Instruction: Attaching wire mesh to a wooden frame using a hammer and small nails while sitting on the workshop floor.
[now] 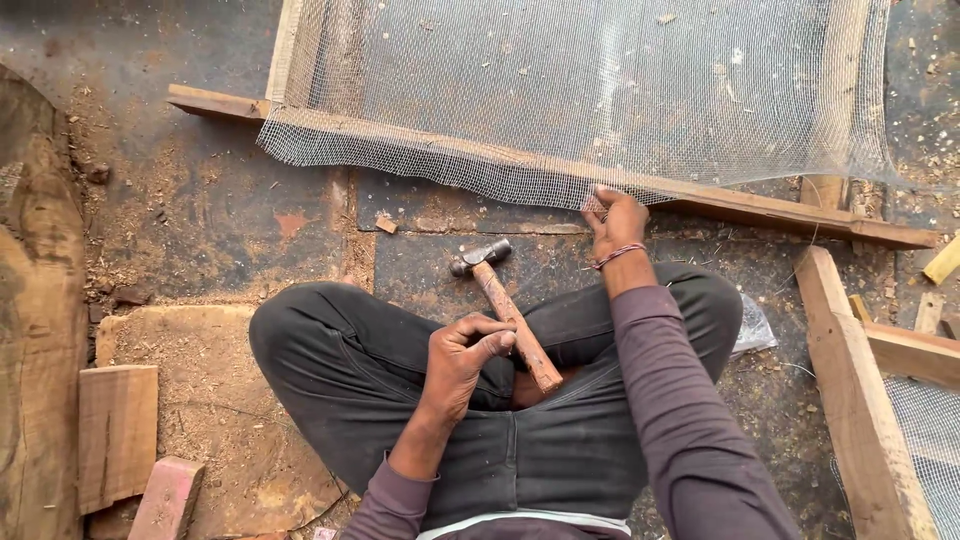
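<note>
One hammer lies across the person's crossed legs, steel head out over the stone floor, wooden handle angled back toward the lap. The left hand is curled beside that handle, fingers bent in and touching it, though whether it truly grips I cannot tell. The right hand reaches forward and pinches the lower edge of the one sheet of wire mesh, right where it drapes over the wooden frame's near rail. One thread bracelet circles that wrist. At left, two short wood blocks sit in the sawdust.
</note>
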